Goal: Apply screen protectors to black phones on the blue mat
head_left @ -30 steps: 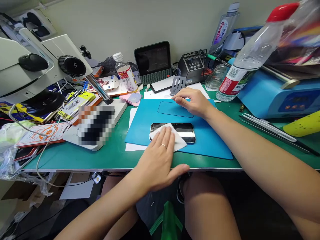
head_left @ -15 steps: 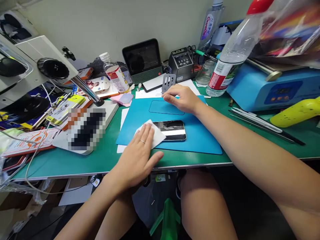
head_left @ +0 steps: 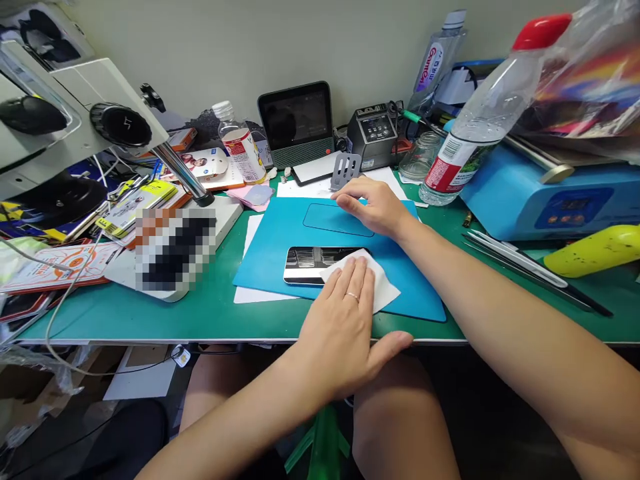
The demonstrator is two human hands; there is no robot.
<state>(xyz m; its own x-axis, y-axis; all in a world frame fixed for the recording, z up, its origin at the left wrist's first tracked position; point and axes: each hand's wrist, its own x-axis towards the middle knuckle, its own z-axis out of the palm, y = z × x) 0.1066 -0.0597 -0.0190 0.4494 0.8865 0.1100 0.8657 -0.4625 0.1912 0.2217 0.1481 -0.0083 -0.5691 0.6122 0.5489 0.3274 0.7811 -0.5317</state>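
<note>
A phone [head_left: 301, 272] with a dark, glossy face lies flat on the blue mat [head_left: 270, 230]. My left hand [head_left: 340, 320], a ring on one finger, presses a white wipe [head_left: 386, 291] onto the phone's right end. Its fingers are stretched flat and the thumb stands apart. The wipe hides that end of the phone. My right hand [head_left: 377, 208] rests at the mat's far side, loosely bent, thumb apart from the index finger. Its other fingers are partly hidden, and nothing shows in it. Beside it on the mat lies a black rounded outline [head_left: 320, 217].
A grey slotted stand [head_left: 346, 171] is just behind my right hand. Tweezers [head_left: 520, 259], a yellow-green bottle [head_left: 593, 251] and a blue machine [head_left: 550, 193] are at the right. A red-capped bottle [head_left: 460, 157] stands behind them. A microscope [head_left: 95, 120] occupies the left.
My left hand has slid the wipe rightward, from the phone's left end to its right end. The phone's left end is now uncovered. My right hand stays by the far side of the mat.
</note>
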